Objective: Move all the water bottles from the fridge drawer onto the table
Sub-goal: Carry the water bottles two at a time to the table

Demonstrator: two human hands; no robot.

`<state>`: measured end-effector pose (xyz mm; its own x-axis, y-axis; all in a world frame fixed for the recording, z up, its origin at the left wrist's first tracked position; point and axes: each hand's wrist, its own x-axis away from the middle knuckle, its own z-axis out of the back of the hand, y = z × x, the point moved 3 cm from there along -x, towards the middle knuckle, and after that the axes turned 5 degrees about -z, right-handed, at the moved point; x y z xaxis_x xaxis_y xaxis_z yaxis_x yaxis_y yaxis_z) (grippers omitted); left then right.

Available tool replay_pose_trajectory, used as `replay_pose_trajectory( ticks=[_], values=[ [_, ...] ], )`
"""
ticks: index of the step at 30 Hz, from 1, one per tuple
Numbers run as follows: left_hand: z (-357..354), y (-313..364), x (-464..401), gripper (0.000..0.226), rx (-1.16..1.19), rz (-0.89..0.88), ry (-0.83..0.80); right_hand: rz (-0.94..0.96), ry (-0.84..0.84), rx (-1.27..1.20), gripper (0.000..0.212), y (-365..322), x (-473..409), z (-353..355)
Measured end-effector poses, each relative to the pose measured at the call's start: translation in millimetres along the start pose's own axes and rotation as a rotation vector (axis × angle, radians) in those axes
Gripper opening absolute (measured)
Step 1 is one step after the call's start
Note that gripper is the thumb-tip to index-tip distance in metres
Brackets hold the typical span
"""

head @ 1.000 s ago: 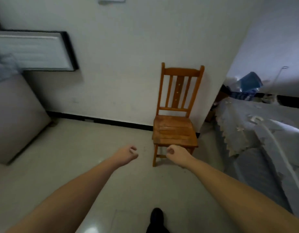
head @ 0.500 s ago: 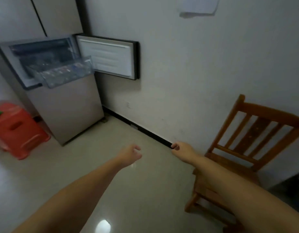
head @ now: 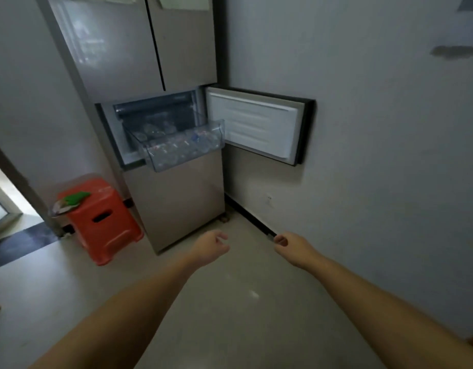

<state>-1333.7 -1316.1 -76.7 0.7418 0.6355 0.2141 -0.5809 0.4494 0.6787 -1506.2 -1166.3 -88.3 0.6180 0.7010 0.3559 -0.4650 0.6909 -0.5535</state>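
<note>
My left hand [head: 211,247] sits just left of centre in the lower half of the frame, fingers loosely curled, nothing in them. My right hand [head: 291,246] is beside it to the right, also loosely curled and empty, with the thumb and forefinger nearly meeting. Both hang over bare floor, well apart from the fridge.

From the fingers, the target lies up and slightly left in the frame: the clear fridge drawer [head: 182,145], pulled out and tilting down at its front, under the open compartment with its door [head: 256,126] swung to the right against the wall. The left hand is the nearer of the two, almost directly below the drawer; the right one would have to cross leftward past the open door.

The water bottles [head: 176,145] show through the clear front as a jumble of glints and small coloured labels. I judge they lie on their sides, but I cannot tell which way the caps point or how many there are. An orange stool [head: 104,222] stands left of the fridge, clear of my path.
</note>
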Motion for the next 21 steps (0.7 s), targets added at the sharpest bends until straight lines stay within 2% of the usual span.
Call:
replay_pose_trajectory(
  ticks=[6,13,21],
  values=[
    [32.0,-32.4,-60.2,0.033,-0.012,0.036,0.000,0.023,-0.047,0.001,0.036,-48.2,-75.1,-7.1],
    [69.1,-55.1,-159.6,0.034,-0.018,0.085,0.053,0.100,-0.089,-0.030,0.027,-92.3,-195.3,3.7],
    [146.0,-55.3,-308.7,0.035,-0.060,0.158,0.187,0.241,-0.140,-0.009,0.032,-173.4,-358.7,62.3]
  ],
)
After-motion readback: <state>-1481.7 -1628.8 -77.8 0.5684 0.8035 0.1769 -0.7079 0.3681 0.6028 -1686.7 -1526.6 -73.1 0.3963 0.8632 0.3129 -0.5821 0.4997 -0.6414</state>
